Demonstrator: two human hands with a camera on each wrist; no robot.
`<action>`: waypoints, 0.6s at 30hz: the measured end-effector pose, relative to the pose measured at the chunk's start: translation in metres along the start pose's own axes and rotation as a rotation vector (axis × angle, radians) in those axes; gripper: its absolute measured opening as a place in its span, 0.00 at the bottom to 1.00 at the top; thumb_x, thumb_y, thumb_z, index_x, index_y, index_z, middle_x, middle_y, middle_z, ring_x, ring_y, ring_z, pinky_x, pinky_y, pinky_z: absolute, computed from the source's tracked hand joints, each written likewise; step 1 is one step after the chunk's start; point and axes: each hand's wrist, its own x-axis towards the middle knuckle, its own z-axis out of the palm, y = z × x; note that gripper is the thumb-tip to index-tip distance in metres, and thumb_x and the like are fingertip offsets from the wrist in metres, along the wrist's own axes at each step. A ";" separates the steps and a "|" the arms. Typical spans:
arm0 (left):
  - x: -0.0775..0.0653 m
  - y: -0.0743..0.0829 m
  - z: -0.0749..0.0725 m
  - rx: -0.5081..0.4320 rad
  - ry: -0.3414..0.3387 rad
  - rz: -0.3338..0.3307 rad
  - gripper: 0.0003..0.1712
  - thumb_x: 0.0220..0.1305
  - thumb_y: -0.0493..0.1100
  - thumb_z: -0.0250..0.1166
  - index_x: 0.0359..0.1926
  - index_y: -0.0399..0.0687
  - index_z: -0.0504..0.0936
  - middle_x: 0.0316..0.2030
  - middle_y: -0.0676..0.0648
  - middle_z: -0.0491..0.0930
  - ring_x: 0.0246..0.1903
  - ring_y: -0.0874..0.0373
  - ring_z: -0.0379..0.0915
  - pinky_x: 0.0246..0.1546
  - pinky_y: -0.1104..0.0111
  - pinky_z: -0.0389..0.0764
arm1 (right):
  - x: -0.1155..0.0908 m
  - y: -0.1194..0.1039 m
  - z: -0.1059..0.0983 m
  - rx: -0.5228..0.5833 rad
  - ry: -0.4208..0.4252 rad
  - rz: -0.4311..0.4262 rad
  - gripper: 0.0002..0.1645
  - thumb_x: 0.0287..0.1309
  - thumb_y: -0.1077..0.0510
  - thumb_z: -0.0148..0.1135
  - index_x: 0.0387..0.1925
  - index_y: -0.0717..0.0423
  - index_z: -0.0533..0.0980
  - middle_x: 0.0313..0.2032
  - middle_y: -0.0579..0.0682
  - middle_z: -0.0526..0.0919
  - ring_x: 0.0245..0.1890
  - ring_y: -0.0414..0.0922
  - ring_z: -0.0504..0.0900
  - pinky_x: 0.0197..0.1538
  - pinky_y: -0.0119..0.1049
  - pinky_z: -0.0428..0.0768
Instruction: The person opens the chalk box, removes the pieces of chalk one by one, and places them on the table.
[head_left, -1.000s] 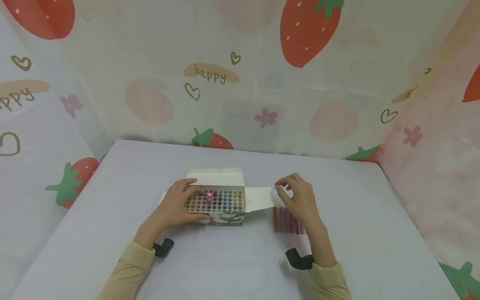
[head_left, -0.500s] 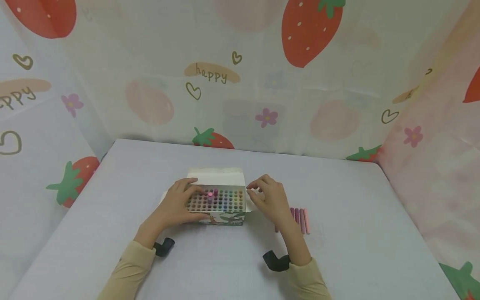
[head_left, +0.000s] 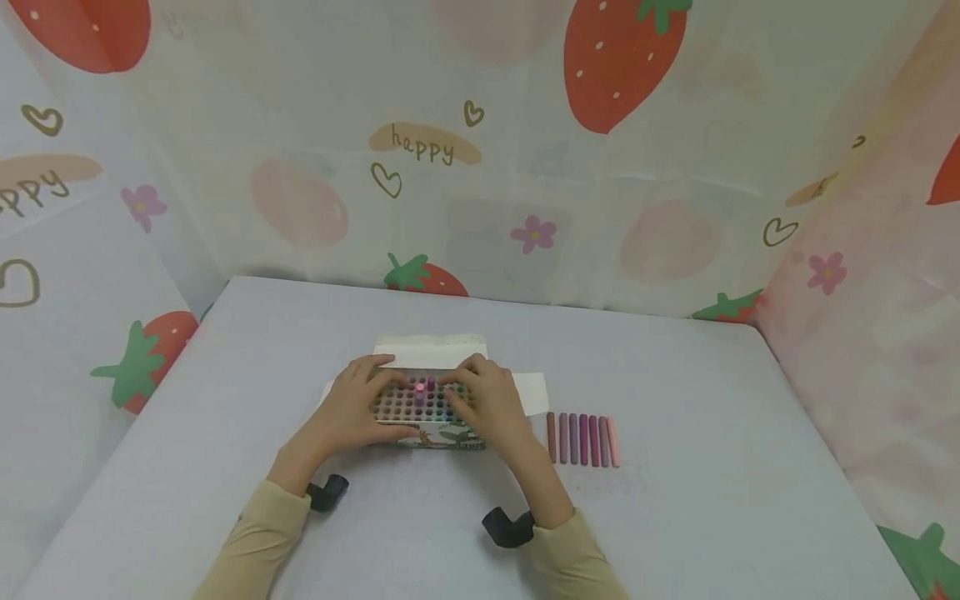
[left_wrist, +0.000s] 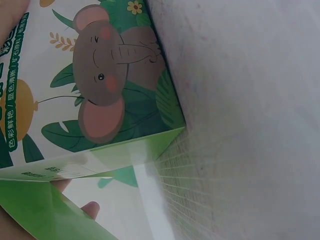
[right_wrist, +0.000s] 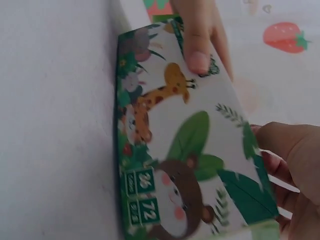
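An open chalk box point(head_left: 429, 435) with animal pictures holds rows of chalk sticks standing on end. A pink chalk stick point(head_left: 420, 392) and a purple chalk stick point(head_left: 431, 383) rise above the others. My left hand point(head_left: 356, 408) grips the box's left end, its thumb on the front face, as the right wrist view confirms. My right hand point(head_left: 491, 404) is over the box's right part, thumb and forefinger apart beside the raised sticks. No stick shows between them. In the right wrist view, its fingers point(right_wrist: 285, 140) are partly hidden behind the box.
Right of the box, several chalk sticks point(head_left: 583, 440) in browns, purples and pinks lie side by side on the white table point(head_left: 712, 467). The box's back flap point(head_left: 431, 352) and right flap point(head_left: 532, 393) are folded out. A printed curtain point(head_left: 517, 167) hangs behind.
My right hand has moved left from above the laid-out sticks to the box, uncovering the whole row. My left hand has kept its hold on the box.
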 end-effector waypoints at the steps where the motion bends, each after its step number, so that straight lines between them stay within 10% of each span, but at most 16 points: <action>1: 0.000 0.000 0.000 -0.003 0.002 0.002 0.39 0.37 0.72 0.68 0.49 0.59 0.74 0.63 0.42 0.61 0.64 0.43 0.52 0.61 0.43 0.58 | 0.002 -0.001 0.004 -0.007 -0.005 -0.008 0.08 0.54 0.57 0.65 0.38 0.49 0.82 0.36 0.48 0.75 0.30 0.43 0.72 0.39 0.41 0.74; 18: 0.001 -0.001 0.000 -0.007 0.008 0.022 0.38 0.37 0.72 0.69 0.48 0.59 0.74 0.62 0.41 0.61 0.64 0.44 0.53 0.62 0.45 0.57 | 0.019 -0.008 0.018 -0.091 -0.140 0.003 0.08 0.58 0.48 0.61 0.38 0.42 0.81 0.43 0.46 0.74 0.42 0.45 0.70 0.45 0.42 0.70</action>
